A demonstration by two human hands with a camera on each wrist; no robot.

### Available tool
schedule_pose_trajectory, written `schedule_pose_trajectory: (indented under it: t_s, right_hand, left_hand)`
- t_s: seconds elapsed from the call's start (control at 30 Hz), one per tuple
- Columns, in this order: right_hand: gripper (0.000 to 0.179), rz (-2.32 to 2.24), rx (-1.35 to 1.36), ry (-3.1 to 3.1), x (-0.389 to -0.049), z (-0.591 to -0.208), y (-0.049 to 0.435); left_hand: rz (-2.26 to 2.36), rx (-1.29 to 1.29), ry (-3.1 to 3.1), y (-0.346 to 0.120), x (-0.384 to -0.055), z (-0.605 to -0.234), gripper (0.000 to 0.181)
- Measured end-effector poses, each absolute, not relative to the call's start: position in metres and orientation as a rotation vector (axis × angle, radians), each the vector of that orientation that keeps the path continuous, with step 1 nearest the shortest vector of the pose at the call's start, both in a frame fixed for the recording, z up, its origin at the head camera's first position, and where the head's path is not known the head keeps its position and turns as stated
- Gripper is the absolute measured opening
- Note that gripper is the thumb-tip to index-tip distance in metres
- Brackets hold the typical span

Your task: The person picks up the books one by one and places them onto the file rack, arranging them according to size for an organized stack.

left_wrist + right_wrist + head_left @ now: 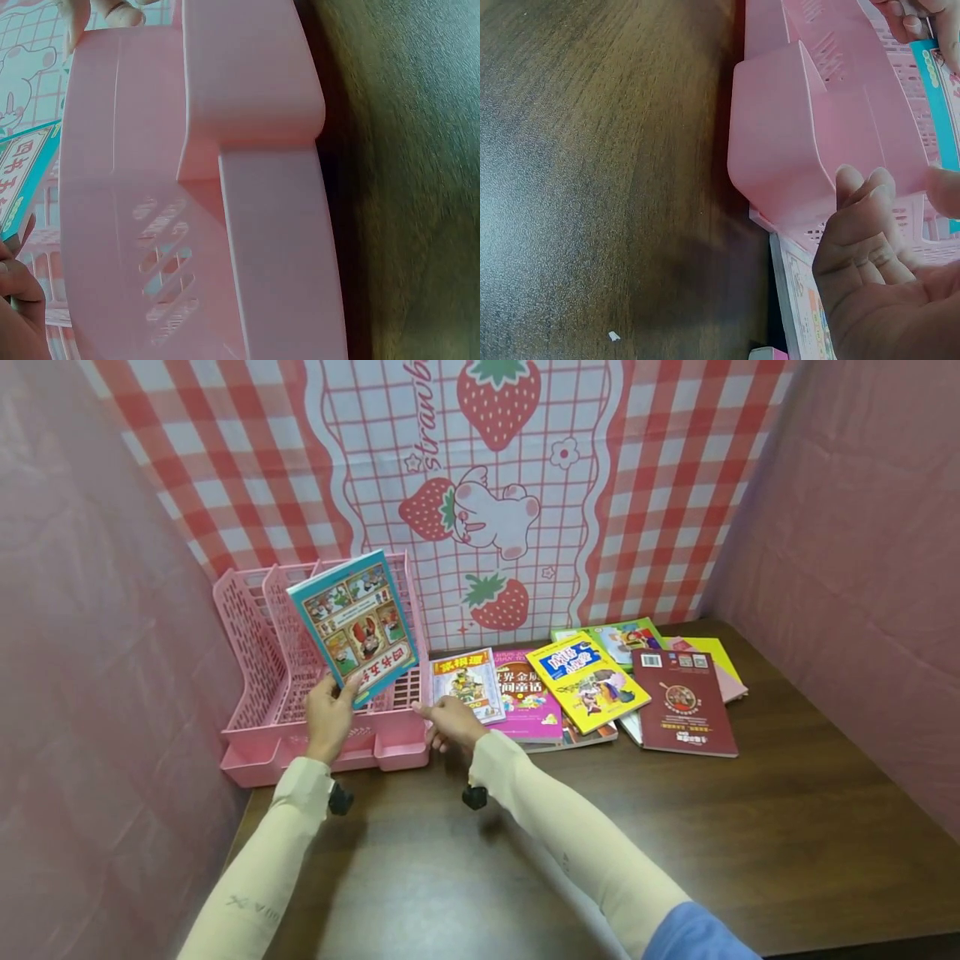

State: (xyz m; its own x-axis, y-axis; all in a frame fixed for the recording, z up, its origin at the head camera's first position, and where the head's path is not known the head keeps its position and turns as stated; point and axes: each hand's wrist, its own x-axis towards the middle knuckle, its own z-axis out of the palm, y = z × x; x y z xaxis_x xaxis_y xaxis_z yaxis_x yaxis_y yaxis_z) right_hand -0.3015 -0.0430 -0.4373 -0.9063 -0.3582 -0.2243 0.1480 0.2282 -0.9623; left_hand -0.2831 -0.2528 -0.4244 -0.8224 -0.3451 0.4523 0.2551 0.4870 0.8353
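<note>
My left hand (330,718) grips the lower edge of a teal-bordered picture book (360,627), tilted above the pink book rack (326,727). In the left wrist view, part of that hand (19,307) and a corner of the book (30,180) show behind the rack's front wall (90,225). At the rack's front right corner, my right hand (453,722) holds the rim, thumb on top and the other fingers curled alongside. The right wrist view shows these curled fingers (862,217) beside the small front bin (772,120).
Right of the rack lie a comic-style book (468,681), a magenta book (525,702), a yellow book (588,681), a green book (622,639) and a maroon book (682,702), partly overlapping on the wooden table (600,827). A strawberry-print cloth (510,527) hangs behind.
</note>
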Motion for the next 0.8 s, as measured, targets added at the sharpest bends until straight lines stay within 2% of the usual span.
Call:
schedule_pose_trajectory:
  t_s: [0.2, 0.53, 0.8]
  right_hand:
    - [0.045, -1.735, -0.142, 2.134, -0.301, -0.438, -0.045]
    - [0.051, -1.706, -0.119, 2.119, -0.305, -0.441, -0.045]
    - [0.050, -1.726, -0.108, 2.113, -0.307, -0.441, -0.047]
  left_hand:
    - [-1.291, 0.087, -2.170, -0.257, -0.281, -0.426, 0.033]
    - [-1.282, 0.131, -2.190, -0.268, -0.275, -0.428, 0.038]
    - [-1.223, 0.161, -2.147, -0.277, -0.275, -0.430, 0.035]
